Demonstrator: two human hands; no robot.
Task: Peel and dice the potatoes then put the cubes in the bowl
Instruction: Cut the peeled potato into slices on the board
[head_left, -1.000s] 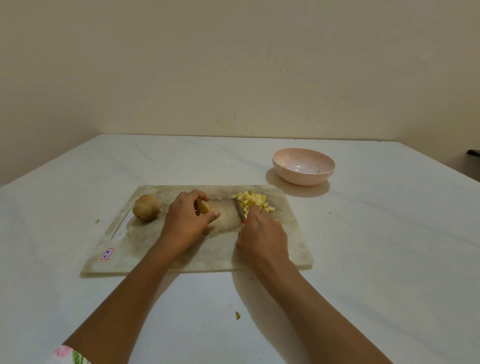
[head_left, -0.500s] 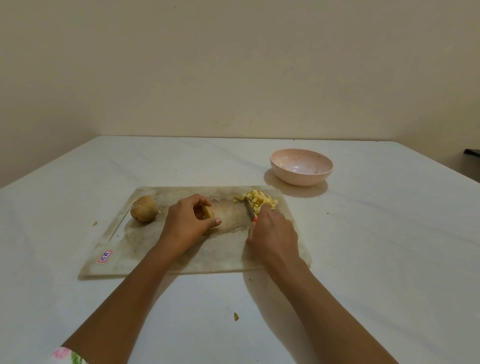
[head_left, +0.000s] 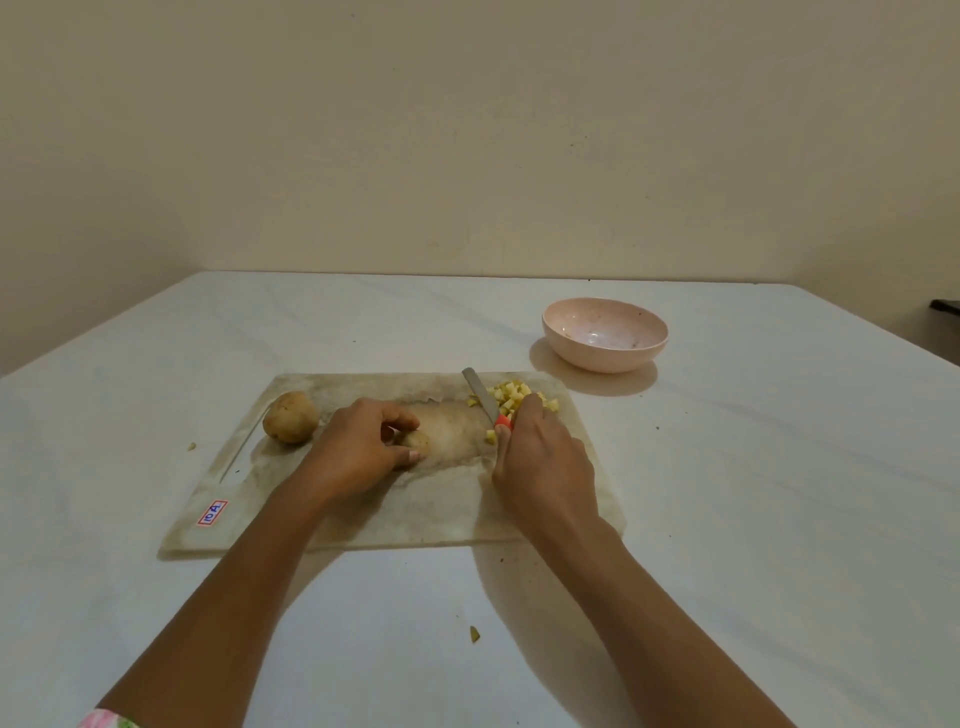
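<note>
the fingers (head_left: 389, 410) of the left hand (head_left: 358, 452) curl around a small potato piece (head_left: 417, 441) on the middle of the cutting board (head_left: 291, 514), and the fingers (head_left: 530, 410) of the right hand (head_left: 545, 467) grip the orange handle of the knife (head_left: 480, 395), its blade pointing away just beside the pile of yellow cubes (head_left: 514, 392) at the board's far right corner. a whole unpeeled potato (head_left: 290, 424) sits at the board's far left end. past the far right corner, the pink bowl (head_left: 605, 358) stands on the white worktop (head_left: 779, 493).

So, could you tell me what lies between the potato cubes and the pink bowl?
Only the board's corner and bare table separate cubes and bowl, per the head view.
</note>
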